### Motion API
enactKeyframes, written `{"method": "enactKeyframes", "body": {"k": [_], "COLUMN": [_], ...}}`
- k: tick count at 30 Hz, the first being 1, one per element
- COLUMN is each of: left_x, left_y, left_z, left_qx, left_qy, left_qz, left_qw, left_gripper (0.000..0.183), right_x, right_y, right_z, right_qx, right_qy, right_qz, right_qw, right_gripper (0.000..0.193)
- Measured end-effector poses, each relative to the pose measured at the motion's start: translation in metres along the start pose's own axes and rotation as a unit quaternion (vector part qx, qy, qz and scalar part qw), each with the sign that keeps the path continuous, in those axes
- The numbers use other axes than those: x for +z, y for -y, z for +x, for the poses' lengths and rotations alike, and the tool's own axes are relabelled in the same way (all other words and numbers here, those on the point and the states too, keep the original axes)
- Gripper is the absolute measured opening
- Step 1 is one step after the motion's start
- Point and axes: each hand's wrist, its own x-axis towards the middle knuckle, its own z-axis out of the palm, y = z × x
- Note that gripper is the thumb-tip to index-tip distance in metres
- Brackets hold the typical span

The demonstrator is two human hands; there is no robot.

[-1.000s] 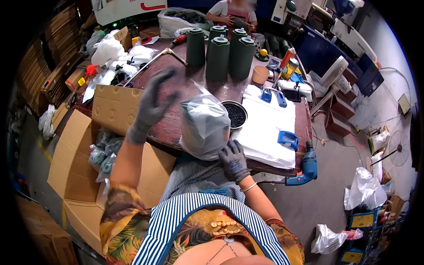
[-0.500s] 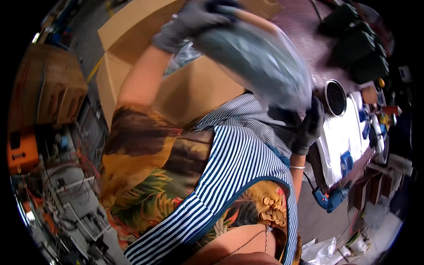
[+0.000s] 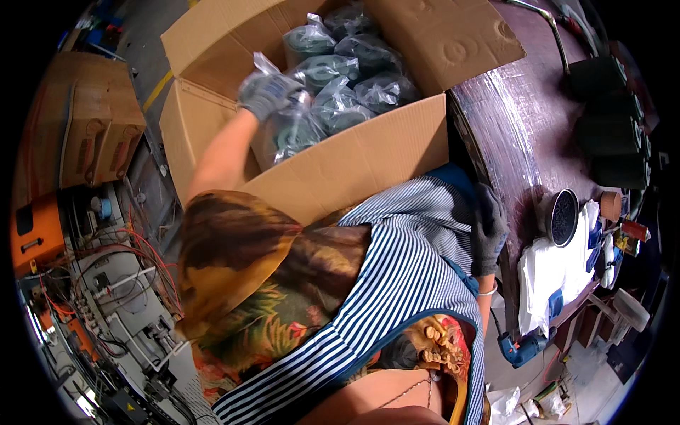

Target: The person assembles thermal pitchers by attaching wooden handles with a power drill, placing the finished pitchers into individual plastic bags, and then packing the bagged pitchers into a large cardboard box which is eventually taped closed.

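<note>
While likely packing bagged green cylinder [image 3: 295, 134] inside cardboard box [image 3: 368, 154], touching it with left hand [image 3: 269, 93]; cannot tell if pinching, nor grip of right hand [image 3: 489, 223] near table [image 3: 520, 134]. Next, likely needs pushing down.

Bags [image 3: 326, 69] in box [image 3: 361, 152], left of table [image 3: 520, 127]

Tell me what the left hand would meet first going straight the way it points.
The left hand would likely meet a plastic-bagged green item inside the cardboard box; depth and blur leave contact unclear.
</note>
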Motion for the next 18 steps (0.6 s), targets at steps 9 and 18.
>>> {"method": "enactKeyframes", "body": {"k": [9,18], "left_x": [0.061,-0.285], "left_y": [0.032,-0.212], "left_z": [0.027,0.064], "left_qx": [0.218,0.279], "left_qy": [-0.088,-0.355], "left_qz": [0.040,-0.091], "left_qw": [0.971,0.888], "left_gripper": [0.056,0.048], "right_x": [-0.015,-0.028], "right_y": [-0.004,-0.011], "right_z": [-0.014,-0.036], "right_qx": [0.024,0.021], "right_qy": [-0.004,-0.037], "right_qz": [-0.017,-0.111], "right_qw": [1.000,0.993], "right_gripper": [0.041,0.045]}}
